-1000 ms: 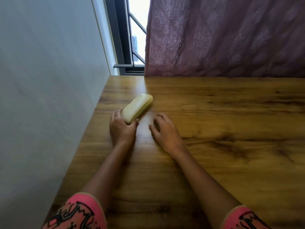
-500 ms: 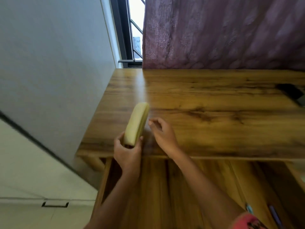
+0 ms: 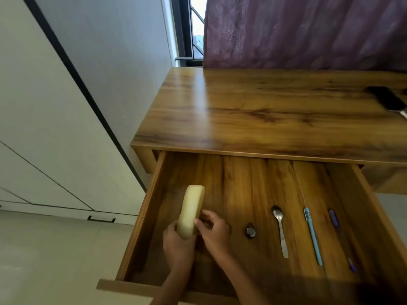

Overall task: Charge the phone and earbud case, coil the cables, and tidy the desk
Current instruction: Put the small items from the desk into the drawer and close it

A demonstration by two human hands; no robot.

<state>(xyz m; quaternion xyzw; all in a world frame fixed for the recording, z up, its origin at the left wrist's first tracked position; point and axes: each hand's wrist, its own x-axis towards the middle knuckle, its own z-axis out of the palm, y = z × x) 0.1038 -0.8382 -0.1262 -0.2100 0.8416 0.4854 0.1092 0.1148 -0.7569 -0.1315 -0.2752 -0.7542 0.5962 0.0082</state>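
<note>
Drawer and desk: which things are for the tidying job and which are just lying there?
For the job: yellow case, held by left hand and right hand; open drawer; dark phone-like slab on desk.
Just lying there: spoon; blue pen; purple pen; small round dark thing.

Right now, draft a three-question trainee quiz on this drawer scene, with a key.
1. True or false: the drawer is shut.
2. Which thing lies between the spoon and the purple pen? A) blue pen B) phone C) scissors
3. How many hands touch the yellow case?

Key: 1 false, it is pulled out. 2 A. 3 two: left hand and right hand.
</note>
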